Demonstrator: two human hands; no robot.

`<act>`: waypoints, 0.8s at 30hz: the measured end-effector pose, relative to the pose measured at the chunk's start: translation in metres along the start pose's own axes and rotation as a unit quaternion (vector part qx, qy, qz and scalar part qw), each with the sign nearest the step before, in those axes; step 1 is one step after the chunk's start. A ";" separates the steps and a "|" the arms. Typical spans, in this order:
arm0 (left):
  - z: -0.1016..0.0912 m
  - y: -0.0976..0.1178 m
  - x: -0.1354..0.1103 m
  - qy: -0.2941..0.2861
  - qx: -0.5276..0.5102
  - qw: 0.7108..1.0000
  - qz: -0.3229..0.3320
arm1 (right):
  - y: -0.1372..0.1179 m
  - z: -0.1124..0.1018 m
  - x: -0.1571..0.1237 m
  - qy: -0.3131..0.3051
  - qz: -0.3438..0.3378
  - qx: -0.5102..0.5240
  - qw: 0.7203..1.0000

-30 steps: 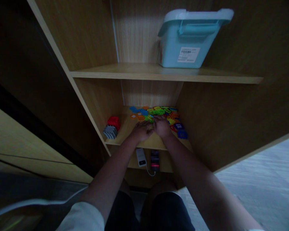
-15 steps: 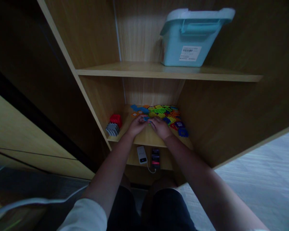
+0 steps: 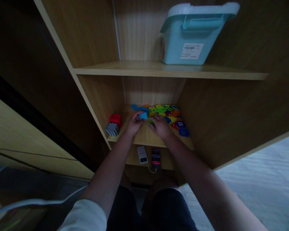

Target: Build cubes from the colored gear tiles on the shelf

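Observation:
My left hand (image 3: 134, 123) is closed on a light blue toothed puzzle piece (image 3: 144, 115), pinching its left side above the shelf board. To the right, my right hand (image 3: 161, 126) has its thumb and fingers apart, with a gap between it and the blue piece. A small green piece (image 3: 151, 122) shows beside the right fingertips; whether they touch it is unclear. Behind both hands spreads a heap of coloured interlocking pieces (image 3: 160, 110) in green, yellow, orange and blue.
On the left of the same shelf sit a red cube (image 3: 116, 120) and a grey-and-black cube (image 3: 112, 129). Dark blue pieces (image 3: 183, 132) lie at the right. A lidded teal bin (image 3: 186, 38) stands above. Below are a white power bank (image 3: 142, 154) and a cabled phone (image 3: 156, 158).
My hands have moved apart from where they met at the blue piece. It stays in my left hand and now shows more fully, while my right hand has come away to the right.

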State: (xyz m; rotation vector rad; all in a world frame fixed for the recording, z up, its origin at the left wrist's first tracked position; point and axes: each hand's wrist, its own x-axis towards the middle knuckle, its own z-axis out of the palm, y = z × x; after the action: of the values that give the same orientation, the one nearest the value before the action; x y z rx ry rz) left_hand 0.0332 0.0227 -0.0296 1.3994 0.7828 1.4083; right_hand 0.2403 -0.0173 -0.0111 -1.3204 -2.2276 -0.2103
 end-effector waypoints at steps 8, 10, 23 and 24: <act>0.002 -0.002 0.001 -0.005 -0.014 1.000 0.009 | 0.004 0.007 0.001 -0.036 -0.003 -0.022 0.999; 0.002 -0.001 0.000 -0.009 0.004 1.000 0.006 | 0.003 0.006 0.001 -0.043 0.031 -0.049 0.997; 0.002 0.003 -0.002 0.009 0.026 1.000 -0.010 | -0.003 0.002 0.000 0.004 0.089 -0.055 0.995; 0.002 0.004 -0.002 0.012 0.026 1.000 -0.009 | -0.004 0.001 0.000 0.010 0.080 -0.045 0.996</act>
State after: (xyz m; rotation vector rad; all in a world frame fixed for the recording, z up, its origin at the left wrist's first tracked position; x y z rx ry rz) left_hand 0.0342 0.0193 -0.0268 1.4137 0.8511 1.4015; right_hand 0.2368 -0.0185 -0.0115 -1.5315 -2.1052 -0.2653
